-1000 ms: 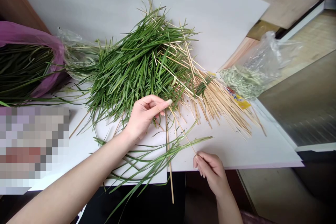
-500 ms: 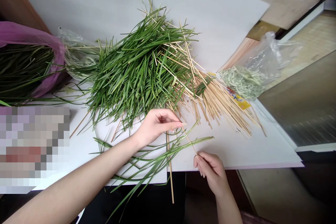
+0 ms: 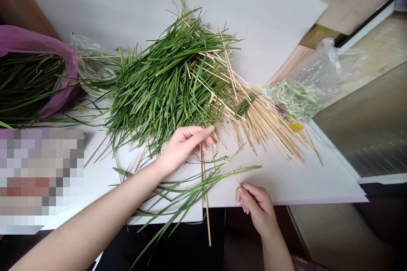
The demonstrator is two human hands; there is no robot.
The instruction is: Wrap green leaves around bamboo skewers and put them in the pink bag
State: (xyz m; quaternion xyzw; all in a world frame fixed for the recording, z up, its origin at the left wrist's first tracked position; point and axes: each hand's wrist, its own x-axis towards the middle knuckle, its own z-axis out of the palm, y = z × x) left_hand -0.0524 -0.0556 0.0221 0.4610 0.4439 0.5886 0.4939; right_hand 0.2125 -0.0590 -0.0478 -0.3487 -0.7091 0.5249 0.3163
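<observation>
A big heap of green chive leaves lies on a white board, mixed with thin bamboo skewers. My left hand reaches to the heap's near edge, fingers curled and pinched on the leaf tips there. My right hand is at the board's front edge, pinched on the end of one skewer that carries a few long leaves trailing toward me. Another loose skewer lies pointing over the edge.
A purple bag of more chives sits at the far left. A clear plastic bag of trimmings lies at the right, beside a yellow wrapper. A blurred patch covers the lower left. Beyond the board's right edge is a wooden floor.
My left hand moved right along the heap's edge, dipped toward the skewer half a second ago, and has now lifted back slightly to the leaf tips. My right hand stayed put.
</observation>
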